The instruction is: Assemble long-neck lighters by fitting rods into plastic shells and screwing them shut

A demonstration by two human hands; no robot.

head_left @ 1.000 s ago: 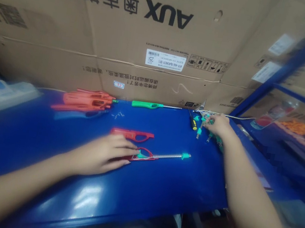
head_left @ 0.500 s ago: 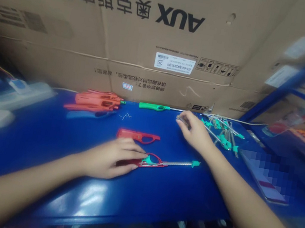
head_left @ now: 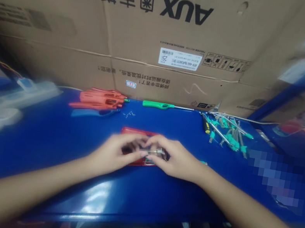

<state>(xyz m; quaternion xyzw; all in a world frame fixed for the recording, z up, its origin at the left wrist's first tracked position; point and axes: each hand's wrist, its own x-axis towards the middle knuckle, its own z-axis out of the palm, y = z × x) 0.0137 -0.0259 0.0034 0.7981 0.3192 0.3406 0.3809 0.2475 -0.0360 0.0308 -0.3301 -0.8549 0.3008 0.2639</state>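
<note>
Two hands are found together at mid-frame over one small silvery metal piece (head_left: 155, 152). It is pinched in the closed fingertips of the right hand (head_left: 178, 161). Its long axis is laid roughly left–right, with the free end pointed toward the left hand (head_left: 114, 151). Left fingers are curled close, thumb and forefinger almost at that free end; whether anything is gripped from that side cannot be told through the blur. The right hand is judged the nearer one and the holder.

Directly beneath the fingers a red lighter shell (head_left: 137, 132) is laid flat on the blue table (head_left: 49, 131), its long axis also left–right, and it is mostly covered by both hands. A teal tip (head_left: 204, 163) is seen just right of the right hand, on the same line.

Farther out:
- Orange-red shells (head_left: 100, 98) are stacked upper left of centre.
- A green lighter (head_left: 158, 105) is laid along the foot of the cardboard box (head_left: 155, 32).
- Teal-capped metal rods (head_left: 231, 135) and a screwdriver (head_left: 206, 125) are heaped at upper right.
</note>
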